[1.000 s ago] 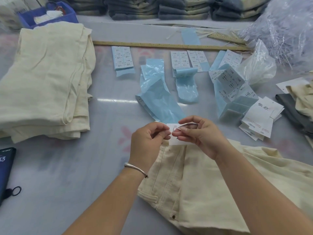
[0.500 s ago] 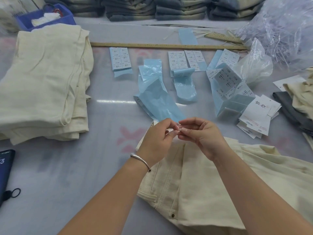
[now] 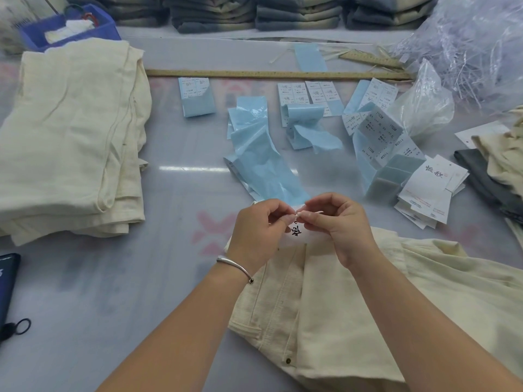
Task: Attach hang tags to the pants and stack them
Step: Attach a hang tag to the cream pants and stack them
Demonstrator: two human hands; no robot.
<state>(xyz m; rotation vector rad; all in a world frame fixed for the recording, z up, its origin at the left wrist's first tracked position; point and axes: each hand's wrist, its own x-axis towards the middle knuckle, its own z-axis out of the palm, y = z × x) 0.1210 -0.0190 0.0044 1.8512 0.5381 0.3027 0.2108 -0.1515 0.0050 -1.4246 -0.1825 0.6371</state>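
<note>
Glossy grey worktable, left hand and right hand together pinching a white hang tag over cream pants just below them, stacked cream pants far left — blue label sheets beyond the hands, spare hang tags to the right, folded garments along the back.

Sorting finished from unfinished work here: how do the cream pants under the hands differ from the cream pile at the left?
The pants under the hands are a single pair, spread out with the waistband and a button showing; the pile at the left is several folded pieces stacked flat. The left hand and right hand pinch a hang tag over the single pair; nobody touches the pile, and no tag shows on it. Both are cream fabric on the same table.
</note>
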